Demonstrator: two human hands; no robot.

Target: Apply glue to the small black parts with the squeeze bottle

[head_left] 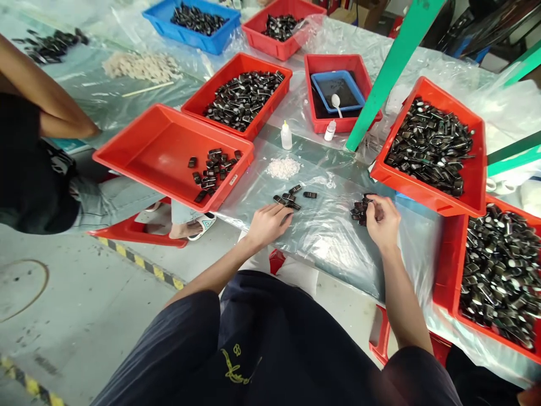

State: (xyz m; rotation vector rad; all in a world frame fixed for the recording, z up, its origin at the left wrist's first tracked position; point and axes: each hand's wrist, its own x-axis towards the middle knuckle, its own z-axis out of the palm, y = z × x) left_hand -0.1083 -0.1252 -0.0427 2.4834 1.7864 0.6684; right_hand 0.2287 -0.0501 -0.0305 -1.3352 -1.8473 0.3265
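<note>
Head view suggests work partway, black pieces [216, 170] sparse in one red tray [154, 148] but heaped in another tray [422, 193], while near the bench's [315, 228] near edge the left hand's [269, 224] loosely curled fingers touch loose pieces [290, 198] and the right hand's [385, 219] narrowed fingers touch a cluster [359, 211], both grips unclear.

Black pieces [358, 212] part-hidden by right fingers [371, 219], co-worker [34, 169] cropped
</note>
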